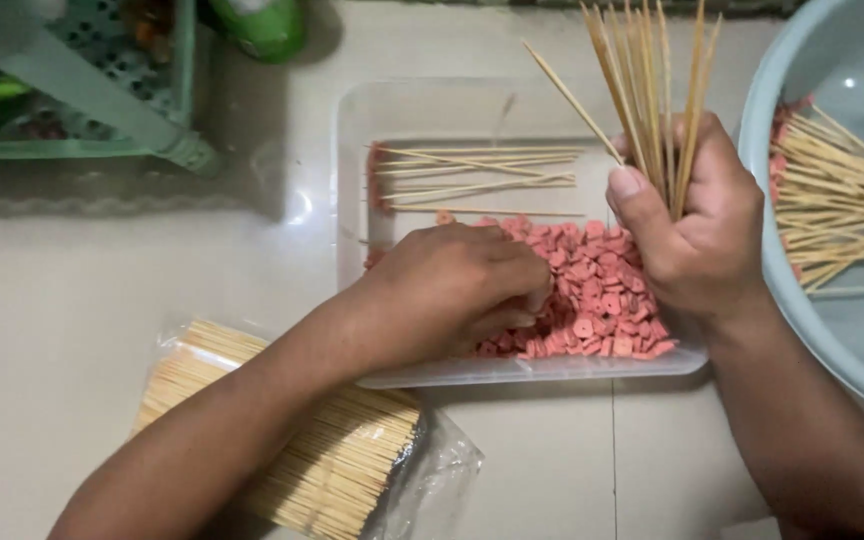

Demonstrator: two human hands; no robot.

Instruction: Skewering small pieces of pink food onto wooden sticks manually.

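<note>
a person kneels over a pale tiled floor [72, 300], threading small pink slices onto bamboo sticks, with a clear plastic tray [352, 120] as the centre of the work. to the right of the tray sits a large grey-blue basin [832, 60], its inner wall lined with finished skewers [837, 200] whose pink-loaded ends point toward the rim nearest the tray. up and to the left of the tray stands a green plastic rack [102, 110]. just below the tray's left corner lies an opened clear bag of bare bamboo sticks [332, 470], partly hidden under the forearm. inside the tray, a few loaded sticks [472, 170] lie across the far half, and a heap of pink sliced pieces [602, 295] fills the near right half. the right hand [697, 225], over the tray's right edge, is closed around an upright bundle of sticks [652, 90], points fanning upward. the left hand [457, 290] is curled low into the heap, fingertips pinched together among the slices; whether a piece is already caught between them cannot be told. the step in hand looks like picking up a slice; the next move likely calls for lifting it clear and meeting it squarely with one stick's point.
</note>
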